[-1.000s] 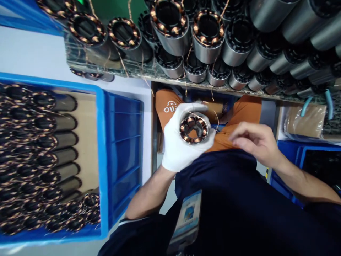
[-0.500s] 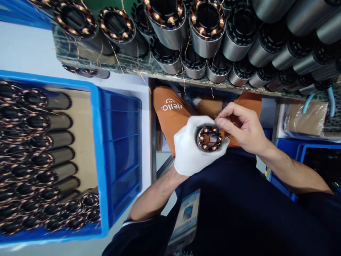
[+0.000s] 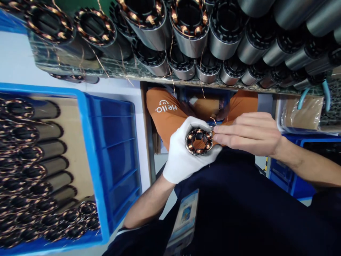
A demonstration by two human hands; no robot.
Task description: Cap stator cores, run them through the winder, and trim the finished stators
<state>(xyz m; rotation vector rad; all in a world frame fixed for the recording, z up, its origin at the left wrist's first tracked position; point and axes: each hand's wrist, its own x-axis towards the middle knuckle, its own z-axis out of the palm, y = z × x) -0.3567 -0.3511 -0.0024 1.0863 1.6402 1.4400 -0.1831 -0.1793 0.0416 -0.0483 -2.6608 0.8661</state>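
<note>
My left hand (image 3: 181, 153), in a white glove, is wrapped round a wound stator (image 3: 199, 151), whose ring of copper coils faces up towards the camera. My bare right hand (image 3: 246, 135) is at the stator's right side, its fingers stretched and pressed together, with the fingertips at a thin copper wire (image 3: 214, 121) by the rim. Whether the wire is pinched between them is hidden.
Along the top, a bench edge (image 3: 112, 73) bears several stators (image 3: 190, 46), some with loose wires hanging over. A blue bin (image 3: 89, 149) of wound stators is at the left. Blue-handled pliers (image 3: 326, 95) lie at the right, above another blue bin (image 3: 289, 177).
My right hand has gone from a pinch with curled fingers to straighter fingers laid together at the stator's side. The stator's open end has turned more towards the camera. The whole view has shifted slightly.
</note>
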